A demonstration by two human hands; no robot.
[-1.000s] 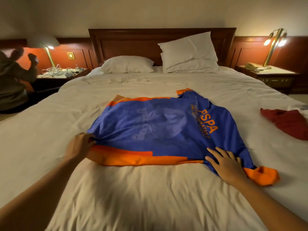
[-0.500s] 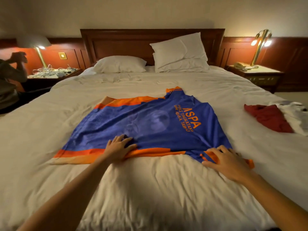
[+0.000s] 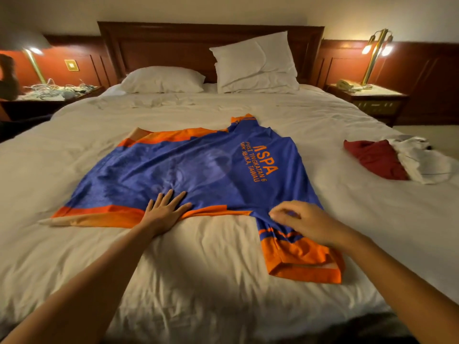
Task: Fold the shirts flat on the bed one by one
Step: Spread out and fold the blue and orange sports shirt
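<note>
Jersey (image 3: 198, 170), blue with orange trim, spread lettering-up on the bed (image 3: 198, 281), centre of the frame, hem toward the left. Changed against half a second ago: near sleeve (image 3: 298, 256) no longer bunched under the right hand but drawn out flat toward the lower right, orange cuff fully showing. Left hand (image 3: 165, 209) shifted slightly further onto the blue cloth, left of centre, pressing flat with fingers spread just above the orange side band. Right hand (image 3: 305, 220) now over the root of that sleeve, fingers loosely curled and blurred, nothing seen in its grip; contact with the cloth unclear. Judged from this: spreading and smoothing about done, first fold not yet made, sleeve now free for turning inward. Red garment (image 3: 375, 158) and white garment (image 3: 422, 160) heaped together at the right edge, well apart from the jersey, probably next in line.
</note>
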